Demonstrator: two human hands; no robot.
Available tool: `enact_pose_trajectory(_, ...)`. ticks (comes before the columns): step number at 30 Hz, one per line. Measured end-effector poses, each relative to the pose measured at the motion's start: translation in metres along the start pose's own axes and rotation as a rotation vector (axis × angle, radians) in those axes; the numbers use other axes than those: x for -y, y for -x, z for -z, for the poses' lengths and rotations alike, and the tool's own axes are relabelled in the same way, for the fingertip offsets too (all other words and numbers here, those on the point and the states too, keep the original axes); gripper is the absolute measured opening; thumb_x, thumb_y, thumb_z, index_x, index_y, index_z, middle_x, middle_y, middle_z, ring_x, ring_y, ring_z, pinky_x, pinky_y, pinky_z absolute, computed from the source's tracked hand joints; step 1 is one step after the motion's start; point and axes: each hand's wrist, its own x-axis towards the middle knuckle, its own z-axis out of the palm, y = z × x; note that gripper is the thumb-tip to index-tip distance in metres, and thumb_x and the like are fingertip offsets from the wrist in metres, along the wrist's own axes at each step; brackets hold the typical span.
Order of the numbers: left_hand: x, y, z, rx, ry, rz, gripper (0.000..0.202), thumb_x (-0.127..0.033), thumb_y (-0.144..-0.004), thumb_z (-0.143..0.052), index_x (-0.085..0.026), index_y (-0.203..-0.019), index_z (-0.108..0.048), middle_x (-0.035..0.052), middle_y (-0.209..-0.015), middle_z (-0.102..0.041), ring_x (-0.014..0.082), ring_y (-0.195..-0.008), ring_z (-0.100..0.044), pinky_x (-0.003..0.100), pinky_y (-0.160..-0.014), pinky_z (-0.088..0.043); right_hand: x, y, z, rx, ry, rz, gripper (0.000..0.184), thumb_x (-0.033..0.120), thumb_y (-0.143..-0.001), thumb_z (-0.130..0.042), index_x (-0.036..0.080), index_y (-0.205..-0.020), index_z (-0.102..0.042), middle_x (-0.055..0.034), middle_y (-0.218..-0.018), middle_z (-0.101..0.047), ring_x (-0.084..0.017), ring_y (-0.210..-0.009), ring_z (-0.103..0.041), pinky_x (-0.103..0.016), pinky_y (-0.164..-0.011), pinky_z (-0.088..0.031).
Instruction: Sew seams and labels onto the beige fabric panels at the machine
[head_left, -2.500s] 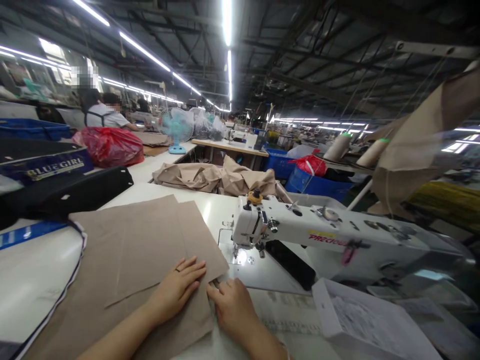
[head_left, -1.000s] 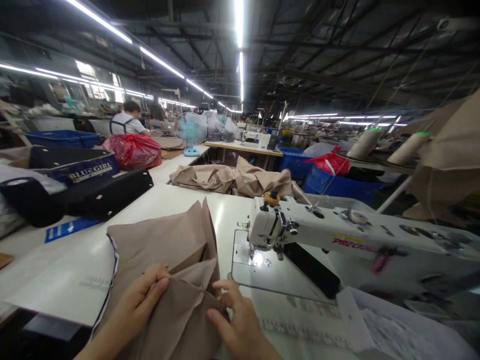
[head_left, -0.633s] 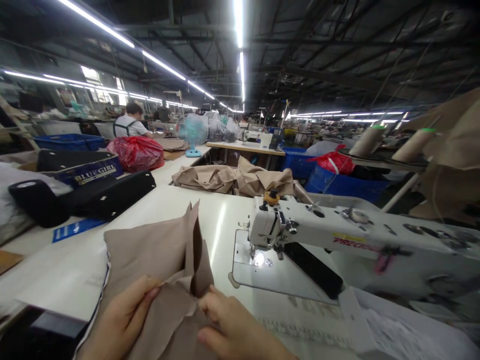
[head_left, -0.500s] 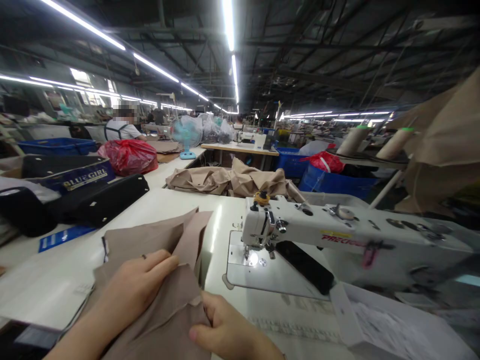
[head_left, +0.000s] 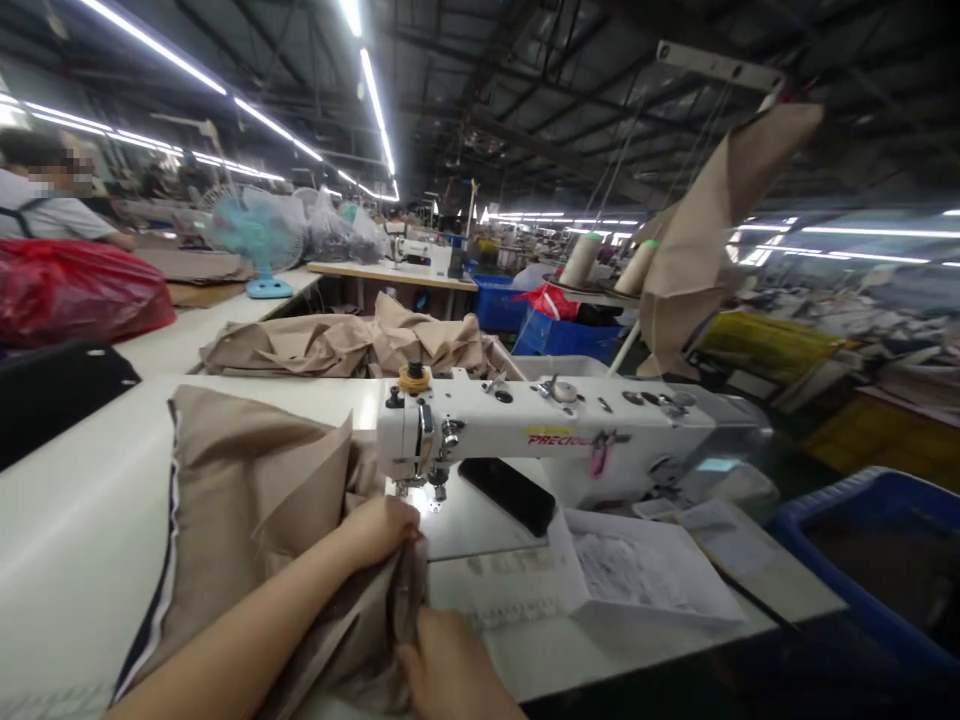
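A folded tan fabric piece (head_left: 247,500) with a dark bound edge lies on the white sewing table (head_left: 67,520). My left hand (head_left: 375,533) grips a gathered fold of it just in front of the presser foot (head_left: 418,490). My right hand (head_left: 446,665) pinches the same bunched fabric lower down, near the bottom of the view. Both hands sit close to the head of a white Precious sewing machine (head_left: 525,420). The fabric is not under the needle, and my fingers are partly hidden in the folds.
A black phone (head_left: 510,492) lies on the machine bed. A white box with papers (head_left: 645,575) stands to the right, beside a blue crate (head_left: 862,520). Crumpled tan fabric (head_left: 345,340) lies behind the machine, and another piece (head_left: 712,220) hangs at the right. A co-worker (head_left: 52,195) sits at far left.
My view has swung right. The fabric, flat at first, is now folded and bunched in both hands, which have moved closer to the presser foot.
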Motion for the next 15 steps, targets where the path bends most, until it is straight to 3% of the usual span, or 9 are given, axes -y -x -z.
enact_pose_trajectory(3,0.023,0.002,0.008,-0.008,0.086,0.181,0.007,-0.018,-0.073,-0.056,-0.017,-0.072,-0.063,0.0031,-0.075,-0.067,0.0177,-0.072,-0.062,0.023,-0.057,-0.041,0.020,-0.017,0.014,0.096,0.265,-0.026,0.020,0.025,-0.077,-0.053,0.011,-0.080,-0.068,-0.0173,-0.078,-0.069,-0.033,-0.075,-0.065,-0.042,-0.064,-0.049)
enact_pose_trajectory(6,0.036,-0.003,0.010,0.000,0.156,0.272,0.006,-0.021,-0.073,-0.061,-0.015,-0.073,-0.062,0.0017,-0.072,-0.065,0.0158,-0.071,-0.060,0.025,-0.061,-0.044,0.019,-0.027,0.009,-0.077,0.284,0.045,0.027,0.028,-0.072,-0.064,0.013,-0.094,-0.066,-0.0147,-0.092,-0.068,-0.033,-0.090,-0.061,-0.045,-0.075,-0.048)
enact_pose_trajectory(8,0.041,-0.008,0.008,0.010,0.199,0.272,0.013,-0.026,-0.076,-0.062,-0.014,-0.073,-0.061,-0.0001,-0.070,-0.063,0.0140,-0.069,-0.059,0.028,-0.064,-0.046,0.007,-0.031,-0.001,-0.225,0.228,0.185,0.042,0.031,-0.068,-0.070,0.017,-0.107,-0.061,-0.0111,-0.110,-0.063,-0.033,-0.108,-0.052,-0.047,-0.088,-0.042)
enact_pose_trajectory(10,0.044,-0.013,0.006,0.013,0.232,0.247,0.016,-0.028,-0.077,-0.061,-0.013,-0.074,-0.060,-0.0010,-0.070,-0.061,0.0129,-0.068,-0.058,0.029,-0.065,-0.047,-0.007,-0.034,-0.012,-0.295,0.156,0.300,0.045,0.037,-0.069,-0.070,0.022,-0.110,-0.060,-0.0055,-0.118,-0.059,-0.033,-0.116,-0.045,-0.049,-0.096,-0.036)
enact_pose_trajectory(15,0.048,-0.027,0.008,-0.041,0.273,0.182,0.005,-0.016,-0.067,-0.062,-0.016,-0.071,-0.063,0.0009,-0.072,-0.066,0.0143,-0.070,-0.059,0.024,-0.065,-0.045,-0.022,-0.040,-0.023,-0.374,0.115,0.330,0.041,0.046,-0.071,-0.067,0.029,-0.108,-0.060,0.0000,-0.118,-0.060,-0.034,-0.115,-0.045,-0.055,-0.098,-0.030)
